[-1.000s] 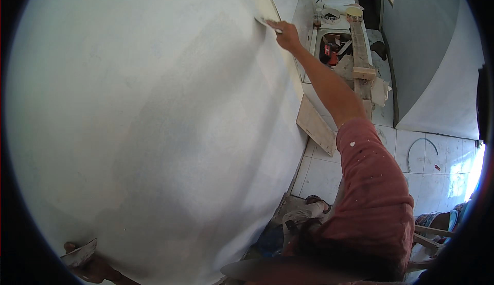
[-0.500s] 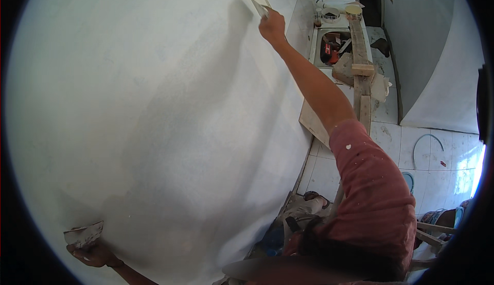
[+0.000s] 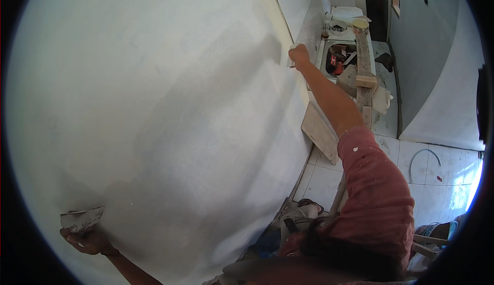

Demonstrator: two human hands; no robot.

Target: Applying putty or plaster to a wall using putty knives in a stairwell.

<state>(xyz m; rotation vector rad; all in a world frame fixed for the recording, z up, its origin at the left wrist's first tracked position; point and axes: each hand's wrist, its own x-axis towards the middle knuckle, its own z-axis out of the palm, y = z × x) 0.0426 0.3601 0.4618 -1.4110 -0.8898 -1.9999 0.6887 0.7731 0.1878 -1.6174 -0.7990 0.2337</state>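
Right hand (image 3: 299, 54) is reaching far up the broad white plastered wall (image 3: 170, 110), fingers closed around a small pale putty blade (image 3: 291, 58) pressed against the surface. Left hand (image 3: 86, 239) is gripping a flat grey plaster-loaded hawk (image 3: 82, 218) at near left, touching the wall. Risk: with the arm stretching fully, balance may be slipping; the tilted hawk may be shedding wet plaster onto the white tiled floor (image 3: 432, 156).

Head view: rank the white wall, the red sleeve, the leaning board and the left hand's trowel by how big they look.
1. Wall, fills most of the picture.
2. Sleeve, close to the camera, so it looks large.
3. Board.
4. Trowel, though it looks near the board's size and sits at the bent rim, so these two are unsure.
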